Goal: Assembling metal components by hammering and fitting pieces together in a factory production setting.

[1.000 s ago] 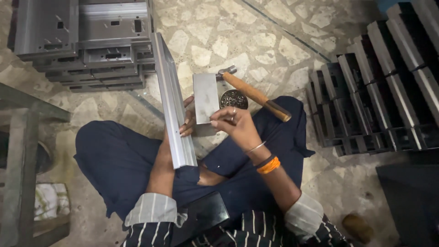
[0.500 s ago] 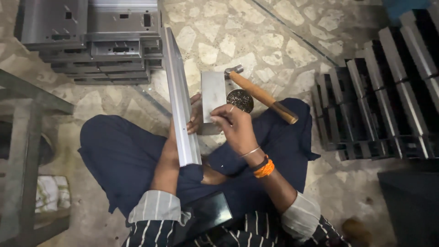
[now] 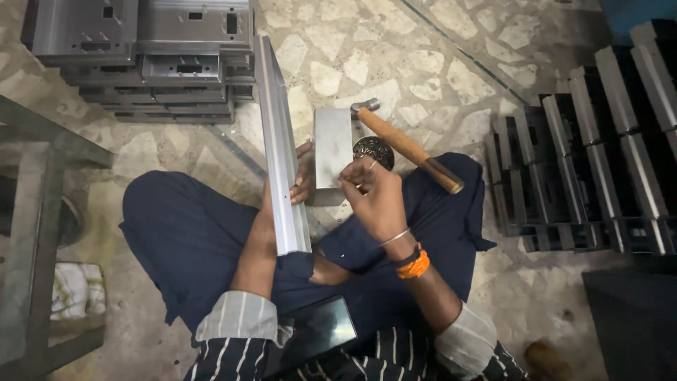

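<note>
Seated view, looking down at my lap. My left hand [image 3: 305, 178] steadies a small grey metal block [image 3: 333, 148] that stands on the floor just ahead of my crossed legs, fingers curled against its left edge. My right hand [image 3: 374, 194] is pinched narrow at the block's lower right corner; something small sits between the fingertips, too small to identify. A long folded metal channel [image 3: 281, 148] lies propped over my left forearm, running away from me toward a stack of grey punched metal panels [image 3: 151, 56]. A wooden-handled hammer [image 3: 405, 144] rests untouched across my right knee, its head beside the block, and a round dark perforated piece [image 3: 374, 149] lies between hammer and block. Rows of dark metal parts [image 3: 599, 141] stand at the right.

Progress, as judged: the piece is positioned and held; no striking is under way, since the hammer lies free.
</note>
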